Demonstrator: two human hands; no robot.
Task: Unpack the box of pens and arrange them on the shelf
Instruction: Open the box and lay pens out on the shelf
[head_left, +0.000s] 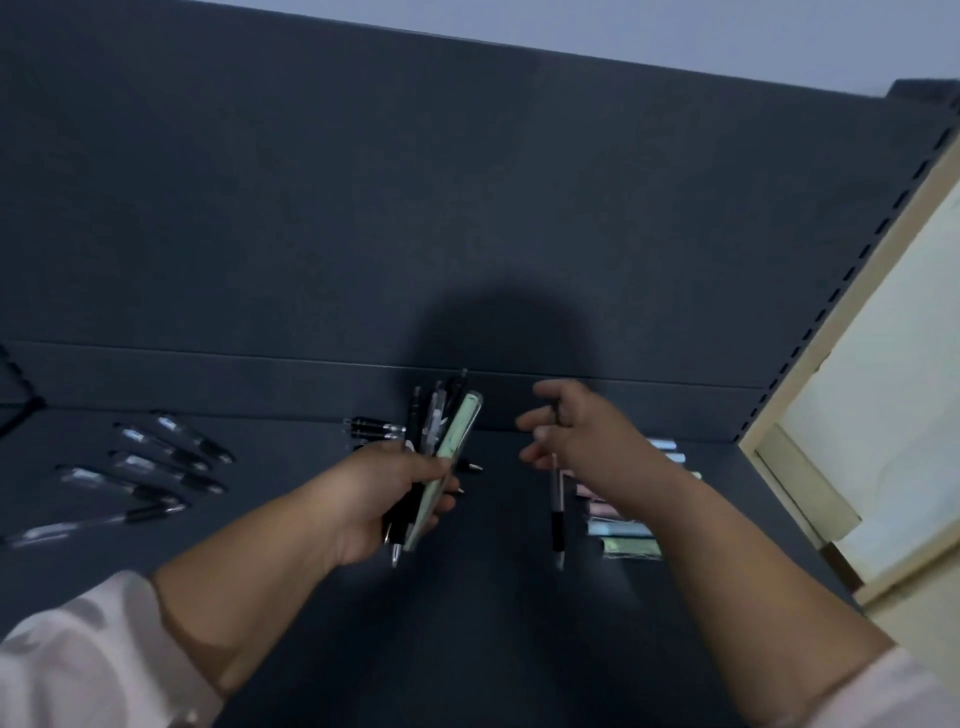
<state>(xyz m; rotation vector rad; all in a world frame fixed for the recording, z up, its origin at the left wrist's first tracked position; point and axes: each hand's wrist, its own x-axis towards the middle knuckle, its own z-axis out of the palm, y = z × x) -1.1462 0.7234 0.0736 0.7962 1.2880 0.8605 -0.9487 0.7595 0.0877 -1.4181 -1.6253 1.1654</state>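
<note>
My left hand (395, 493) grips a bundle of pens (441, 441): several dark ones and a pale green one, their ends fanning up above the dark shelf (493, 623). My right hand (576, 431) hovers to the right of the bundle and holds a single pen (557, 514) that hangs down from its fingers, tip towards me. Clear pens with black grips (150, 467) lie in a row on the shelf at the left. Pastel pens (628, 530) lie stacked in a column at the right, partly hidden by my right forearm. Black pens (371, 428) lie behind my left hand.
The shelf's dark back panel (467, 208) rises behind the pens, with my shadow on it. A slotted upright (831, 291) bounds the shelf at the right, and a pale wooden door or frame (883, 415) stands beyond it. No box is in view.
</note>
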